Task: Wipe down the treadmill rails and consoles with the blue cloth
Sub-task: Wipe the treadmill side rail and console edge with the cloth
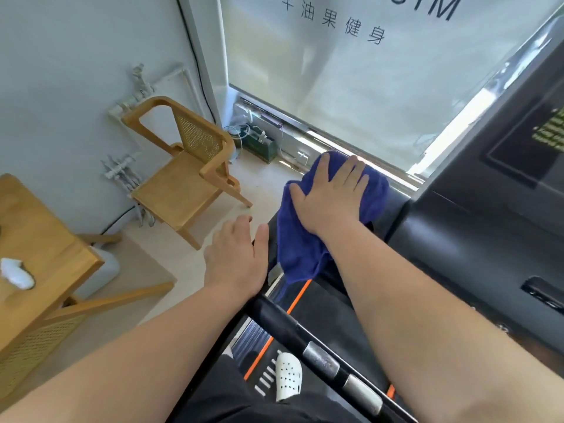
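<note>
The blue cloth [297,251] lies draped over the left end of the black treadmill console [457,245], its lower part hanging down. My right hand [328,196] presses flat on the cloth with fingers spread. My left hand [236,254] rests on the upper end of the black left handrail [308,340], fingers relaxed and holding nothing. The handrail runs down toward the bottom right and carries two silver sensor plates. The console's dark display [531,138] is at the right edge.
A wooden chair [183,175] stands on the pale floor to the left, by the wall. A wooden table [39,248] fills the lower left. A frosted window [366,71] is ahead. A white perforated shoe [288,377] stands on the treadmill deck below.
</note>
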